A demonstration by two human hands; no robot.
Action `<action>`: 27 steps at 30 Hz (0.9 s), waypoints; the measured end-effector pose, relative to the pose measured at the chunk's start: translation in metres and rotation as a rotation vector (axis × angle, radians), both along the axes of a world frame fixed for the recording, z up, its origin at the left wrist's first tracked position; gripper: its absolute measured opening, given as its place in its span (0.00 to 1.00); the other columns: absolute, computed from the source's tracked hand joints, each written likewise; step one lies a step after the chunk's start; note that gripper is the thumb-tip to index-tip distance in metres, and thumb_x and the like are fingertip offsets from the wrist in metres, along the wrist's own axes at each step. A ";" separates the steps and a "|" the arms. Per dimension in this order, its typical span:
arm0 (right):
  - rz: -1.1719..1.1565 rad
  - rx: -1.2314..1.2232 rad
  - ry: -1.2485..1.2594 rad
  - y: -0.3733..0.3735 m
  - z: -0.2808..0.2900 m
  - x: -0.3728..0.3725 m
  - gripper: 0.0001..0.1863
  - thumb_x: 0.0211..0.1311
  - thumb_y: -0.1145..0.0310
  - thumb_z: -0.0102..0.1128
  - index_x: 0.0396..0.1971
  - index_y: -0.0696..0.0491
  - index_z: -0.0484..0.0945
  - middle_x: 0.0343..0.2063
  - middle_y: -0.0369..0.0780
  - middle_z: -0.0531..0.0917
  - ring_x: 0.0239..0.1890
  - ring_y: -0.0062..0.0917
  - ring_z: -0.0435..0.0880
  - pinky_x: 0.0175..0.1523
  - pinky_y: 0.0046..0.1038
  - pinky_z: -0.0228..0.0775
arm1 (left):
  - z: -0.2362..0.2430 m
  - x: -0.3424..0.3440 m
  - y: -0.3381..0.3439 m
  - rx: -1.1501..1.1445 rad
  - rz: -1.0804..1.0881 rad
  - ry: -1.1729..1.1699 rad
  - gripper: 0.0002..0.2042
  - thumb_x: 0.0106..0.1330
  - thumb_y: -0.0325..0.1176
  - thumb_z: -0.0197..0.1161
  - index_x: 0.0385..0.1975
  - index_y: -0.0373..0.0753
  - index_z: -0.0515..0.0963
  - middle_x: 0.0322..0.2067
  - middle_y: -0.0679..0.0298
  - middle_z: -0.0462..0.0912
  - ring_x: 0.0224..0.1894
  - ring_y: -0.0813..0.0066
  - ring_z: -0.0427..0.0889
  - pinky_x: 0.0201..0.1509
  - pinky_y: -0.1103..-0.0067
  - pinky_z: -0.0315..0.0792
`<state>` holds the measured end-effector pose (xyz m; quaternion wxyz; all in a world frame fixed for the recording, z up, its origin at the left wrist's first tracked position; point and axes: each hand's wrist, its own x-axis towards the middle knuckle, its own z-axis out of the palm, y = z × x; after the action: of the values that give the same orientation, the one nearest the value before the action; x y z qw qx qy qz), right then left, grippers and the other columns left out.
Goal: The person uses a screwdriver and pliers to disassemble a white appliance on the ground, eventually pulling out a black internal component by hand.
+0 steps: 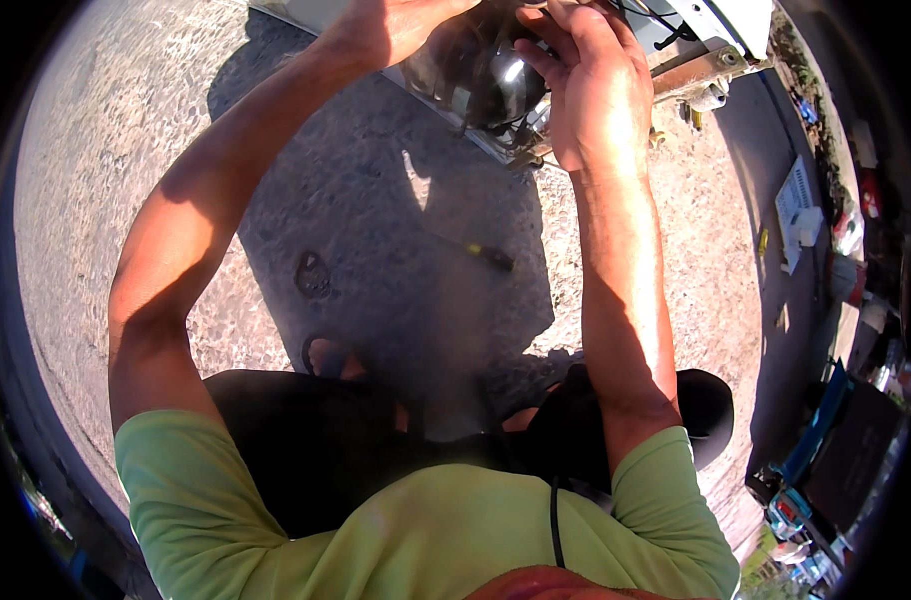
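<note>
At the top of the head view, a shiny black rounded body (pixel 476 75), like a compressor, sits in the open base of a white metal-cased appliance (pixel 731 20). My left hand (pixel 401 25) reaches to its upper left side; the fingertips run into the top edge of the picture and what they touch is hidden. Over the right side of the black body is my right hand (pixel 601 85), its fingers bent inward near the picture's edge. Whatever these fingers grip is too hidden to name. Thin dark wires (pixel 666 25) run just right of that hand.
A screwdriver (pixel 491 256) with a yellow and black handle lies on the shaded rough concrete (pixel 376 230). A dark ring-shaped mark (pixel 313 273) is to its left. Along the right are a white sheet (pixel 796 215), a dark case (pixel 856 450) and assorted clutter.
</note>
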<state>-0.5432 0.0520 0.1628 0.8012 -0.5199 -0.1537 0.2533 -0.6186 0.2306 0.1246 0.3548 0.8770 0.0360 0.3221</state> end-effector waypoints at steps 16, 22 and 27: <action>0.201 -0.157 0.122 -0.001 -0.010 -0.002 0.18 0.72 0.68 0.53 0.58 0.57 0.74 0.45 0.39 0.83 0.46 0.28 0.81 0.58 0.31 0.71 | 0.040 0.043 -0.019 -1.435 -0.838 -0.161 0.19 0.73 0.40 0.56 0.56 0.33 0.71 0.48 0.49 0.78 0.48 0.54 0.79 0.55 0.62 0.78; 0.225 -0.015 0.043 -0.012 -0.022 -0.001 0.18 0.70 0.68 0.55 0.58 0.56 0.75 0.46 0.43 0.85 0.44 0.28 0.87 0.51 0.30 0.78 | 0.040 0.050 -0.004 -1.546 -0.707 -0.112 0.17 0.76 0.40 0.46 0.52 0.32 0.72 0.47 0.49 0.78 0.50 0.53 0.78 0.61 0.63 0.72; 0.208 -0.050 0.032 -0.015 -0.015 -0.003 0.19 0.70 0.68 0.55 0.58 0.57 0.75 0.47 0.45 0.85 0.44 0.27 0.87 0.50 0.30 0.78 | 0.036 0.057 -0.004 -1.510 -0.901 -0.211 0.20 0.77 0.42 0.45 0.54 0.31 0.72 0.50 0.48 0.78 0.54 0.52 0.76 0.68 0.59 0.66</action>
<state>-0.5460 0.0366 0.1478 0.7597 -0.5170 -0.1874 0.3471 -0.5614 0.2268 0.1610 0.9337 0.3050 -0.1428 0.1214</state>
